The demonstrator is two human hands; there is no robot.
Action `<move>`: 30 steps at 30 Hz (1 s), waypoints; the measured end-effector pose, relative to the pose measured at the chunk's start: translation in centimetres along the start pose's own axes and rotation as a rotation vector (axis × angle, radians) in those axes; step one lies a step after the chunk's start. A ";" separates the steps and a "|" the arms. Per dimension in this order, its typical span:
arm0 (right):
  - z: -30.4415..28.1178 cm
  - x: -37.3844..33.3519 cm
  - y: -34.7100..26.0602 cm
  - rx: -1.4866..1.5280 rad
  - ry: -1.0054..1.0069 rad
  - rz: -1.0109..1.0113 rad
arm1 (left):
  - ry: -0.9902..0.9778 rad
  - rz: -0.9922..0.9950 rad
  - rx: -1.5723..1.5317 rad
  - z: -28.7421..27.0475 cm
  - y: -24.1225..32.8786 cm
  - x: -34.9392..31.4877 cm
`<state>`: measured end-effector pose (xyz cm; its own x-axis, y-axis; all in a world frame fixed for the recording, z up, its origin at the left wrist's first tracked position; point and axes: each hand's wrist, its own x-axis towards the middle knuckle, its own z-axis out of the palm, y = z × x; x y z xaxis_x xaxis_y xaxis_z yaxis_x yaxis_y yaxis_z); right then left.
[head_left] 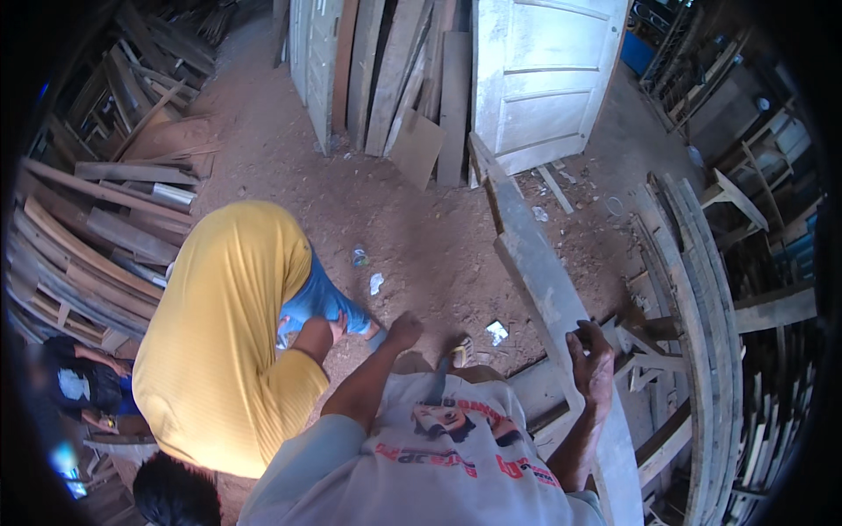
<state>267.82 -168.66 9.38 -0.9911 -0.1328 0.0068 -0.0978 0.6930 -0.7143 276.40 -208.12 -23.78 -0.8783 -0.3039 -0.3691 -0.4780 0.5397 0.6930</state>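
Note:
My left hand (404, 331) is held out in front of my body in a loose fist, above the dirt floor; nothing shows sticking out of it. My right hand (592, 361) is over the long grey wooden plank (548, 294), with its fingers half curled and apart. Whether it touches the plank I cannot tell. The plank slants from the far middle down past my right forearm, with a notch in its near edge. At my left, a person in a yellow shirt (224, 324) and blue shorts bends over, one hand (338, 328) by their knee.
A white panelled door (548, 79) and upright boards (395, 70) stand at the far side. Timber piles (96, 228) line the left; long stacked beams (693, 289) lie at the right. Litter (497, 333) dots the dirt floor (421, 237). Another person (88, 377) is at far left.

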 end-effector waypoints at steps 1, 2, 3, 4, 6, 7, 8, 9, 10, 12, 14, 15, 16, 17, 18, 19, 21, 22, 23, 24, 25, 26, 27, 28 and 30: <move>0.3 1.3 0.2 -0.010 -0.026 -0.025 | 0.049 -0.118 -0.083 0.3 -0.7 0.8; 0.5 2.6 0.6 -0.030 -0.055 -0.040 | 0.039 -0.135 -0.107 0.3 -0.2 1.3; 0.7 4.1 0.5 -0.046 -0.074 -0.066 | 0.040 -0.140 -0.132 -0.7 1.1 3.0; 1.0 5.1 0.5 -0.028 -0.087 -0.044 | 0.041 -0.145 -0.156 -1.5 2.5 4.3; 2.2 7.5 -0.9 -0.028 -0.117 -0.035 | 0.056 -0.142 -0.102 -3.2 2.2 6.1; 2.9 8.5 -1.5 -0.027 -0.130 -0.027 | 0.060 -0.137 -0.073 -4.1 1.9 7.0; 3.7 9.6 -2.1 -0.013 -0.150 -0.034 | 0.053 -0.144 -0.047 -4.7 1.7 8.4; 4.4 10.6 -2.7 0.002 -0.169 -0.039 | 0.043 -0.149 -0.019 -5.5 1.3 9.7; 5.1 11.6 -3.2 0.018 -0.185 -0.043 | 0.033 -0.152 0.010 -6.4 0.9 11.1; 6.2 13.8 -3.6 -0.006 -0.163 -0.019 | -0.030 -0.166 -0.041 -7.9 1.2 14.5; 7.6 16.0 -4.1 -0.016 -0.129 0.014 | -0.091 -0.170 -0.063 -9.5 1.2 18.3; 8.1 17.2 -4.2 -0.015 -0.107 0.034 | -0.120 -0.166 -0.061 -10.3 1.1 20.3; 8.7 18.5 -4.4 -0.014 -0.083 0.056 | -0.150 -0.162 -0.058 -11.2 0.8 22.3; 9.7 19.9 -4.7 -0.020 -0.050 0.078 | -0.149 -0.143 -0.034 -12.5 0.2 25.0; 10.8 21.3 -5.2 -0.024 -0.030 0.097 | -0.144 -0.137 -0.013 -13.6 -1.7 27.4; 11.6 22.4 -6.0 -0.041 -0.021 0.125 | -0.150 -0.141 -0.002 -14.0 -3.7 29.2; 12.6 24.5 -8.9 -0.048 -0.042 0.175 | -0.112 -0.130 -0.094 -14.9 -4.8 32.7; 13.0 25.4 -10.3 -0.054 -0.050 0.199 | -0.155 -0.173 -0.152 -15.6 -4.5 34.3; 13.4 26.6 -11.6 -0.054 -0.057 0.217 | -0.191 -0.217 -0.207 -16.4 -3.9 36.1; 14.1 27.7 -12.7 -0.030 -0.051 0.244 | -0.173 -0.192 -0.160 -17.5 -4.8 37.8; 14.6 28.8 -13.3 -0.027 -0.055 0.250 | -0.153 -0.168 -0.115 -18.5 -5.7 39.3; 15.0 29.8 -13.7 -0.024 -0.054 0.259 | -0.136 -0.139 -0.068 -19.1 -6.3 40.8; 15.4 30.8 -14.2 -0.029 -0.043 0.277 | -0.164 -0.135 -0.084 -19.4 -5.2 41.9; 15.4 31.6 -15.0 -0.007 -0.050 0.336 | -0.190 -0.134 -0.100 -19.9 -4.4 42.7; 15.9 33.7 -15.0 -0.046 -0.022 0.292 | -0.225 -0.148 -0.154 -21.6 -2.4 44.9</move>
<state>237.32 -194.83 9.23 -0.9757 0.0620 -0.2103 0.1871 0.7353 -0.6514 238.34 -240.00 -28.69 -0.7878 -0.1801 -0.5890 -0.6089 0.3716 0.7008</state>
